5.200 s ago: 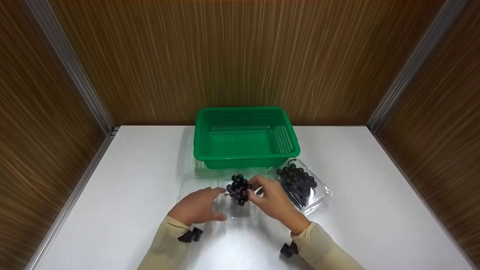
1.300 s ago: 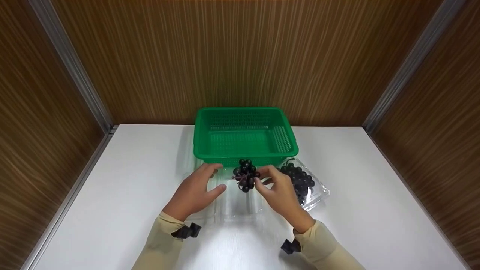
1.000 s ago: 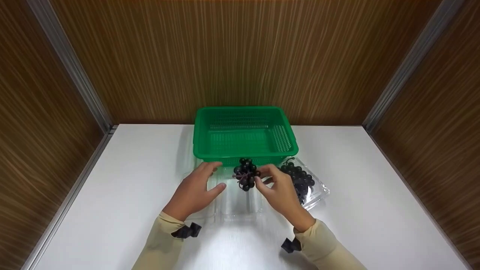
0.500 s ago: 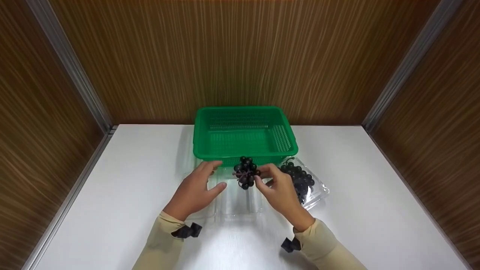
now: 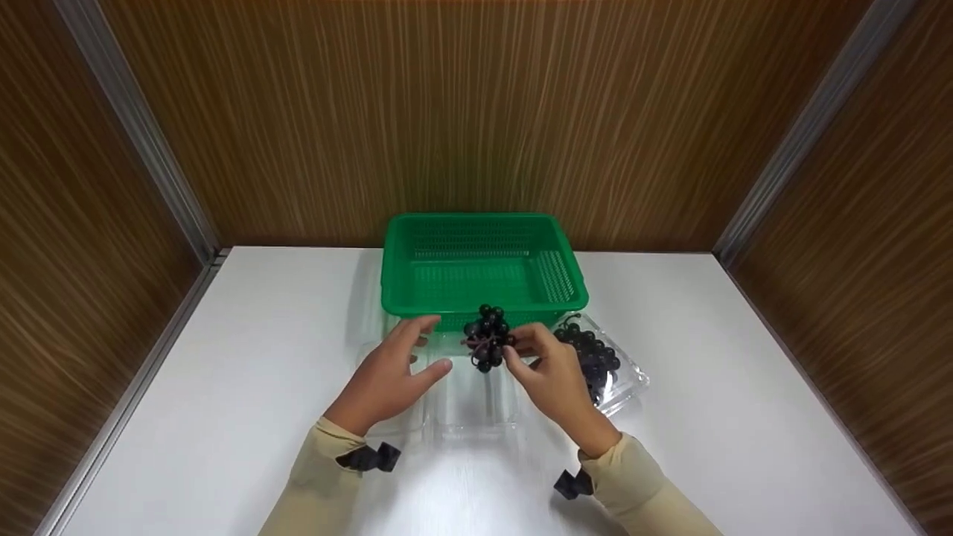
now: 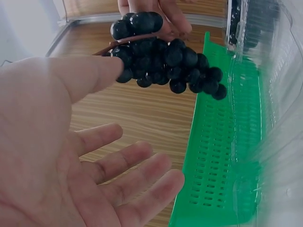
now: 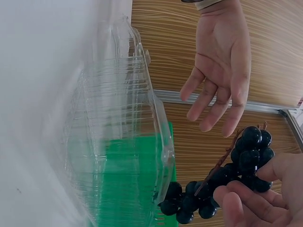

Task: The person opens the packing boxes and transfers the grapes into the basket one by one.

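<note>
A bunch of dark grapes (image 5: 489,335) hangs in the air over a clear plastic clamshell box (image 5: 470,406) whose lid lies open to the left. My right hand (image 5: 549,376) pinches the grapes from the right between thumb and fingers; the right wrist view shows the grapes (image 7: 248,158) and their brown stem well. Left of the bunch, my left hand (image 5: 387,376) is held with fingers spread and nothing in it. In the left wrist view its thumb comes close to the grapes (image 6: 156,59); whether they touch I cannot tell.
Behind the box stands a green perforated basket (image 5: 476,309). To the right, partly behind my right hand, lies a second clear box (image 5: 633,380) holding dark grapes. Wood-grain panels (image 5: 476,112) close off the white table (image 5: 260,335) at the back and sides.
Over the last several seconds my right hand has raised the grapes from the clear box and moved them slightly toward the basket. My left hand has moved forward. Recent movement is slight.
</note>
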`<control>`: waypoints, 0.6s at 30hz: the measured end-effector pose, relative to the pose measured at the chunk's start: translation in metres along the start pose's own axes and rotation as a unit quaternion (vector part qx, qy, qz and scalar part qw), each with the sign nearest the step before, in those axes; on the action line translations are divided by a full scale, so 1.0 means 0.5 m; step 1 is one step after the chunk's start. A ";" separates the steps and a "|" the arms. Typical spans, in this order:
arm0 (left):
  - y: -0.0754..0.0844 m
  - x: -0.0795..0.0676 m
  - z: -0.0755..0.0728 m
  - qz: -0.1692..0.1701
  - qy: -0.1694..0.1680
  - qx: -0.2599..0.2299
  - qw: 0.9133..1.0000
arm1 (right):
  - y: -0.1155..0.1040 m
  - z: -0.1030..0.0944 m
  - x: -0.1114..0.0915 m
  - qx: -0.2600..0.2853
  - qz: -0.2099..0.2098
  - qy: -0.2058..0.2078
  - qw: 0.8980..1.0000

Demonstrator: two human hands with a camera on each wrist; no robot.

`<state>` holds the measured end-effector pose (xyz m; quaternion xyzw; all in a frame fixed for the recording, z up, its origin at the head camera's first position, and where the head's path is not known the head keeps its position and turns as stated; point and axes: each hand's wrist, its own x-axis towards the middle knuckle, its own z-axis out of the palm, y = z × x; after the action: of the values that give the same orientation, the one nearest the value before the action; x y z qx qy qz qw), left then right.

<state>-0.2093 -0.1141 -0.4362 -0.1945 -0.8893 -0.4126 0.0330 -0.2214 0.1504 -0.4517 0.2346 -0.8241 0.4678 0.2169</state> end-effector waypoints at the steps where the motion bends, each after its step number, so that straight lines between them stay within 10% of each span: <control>1: 0.000 0.001 0.001 0.002 0.000 -0.005 1.000 | 0.001 -0.001 0.002 0.000 0.000 -0.001 1.000; 18: 0.023 0.030 0.010 0.035 0.018 -0.069 0.997 | 0.000 -0.011 0.021 0.010 0.002 0.003 1.000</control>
<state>-0.2183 -0.0990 -0.4280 -0.2197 -0.8507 -0.4749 0.0495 -0.2292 0.1532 -0.4431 0.2340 -0.8189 0.4772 0.2165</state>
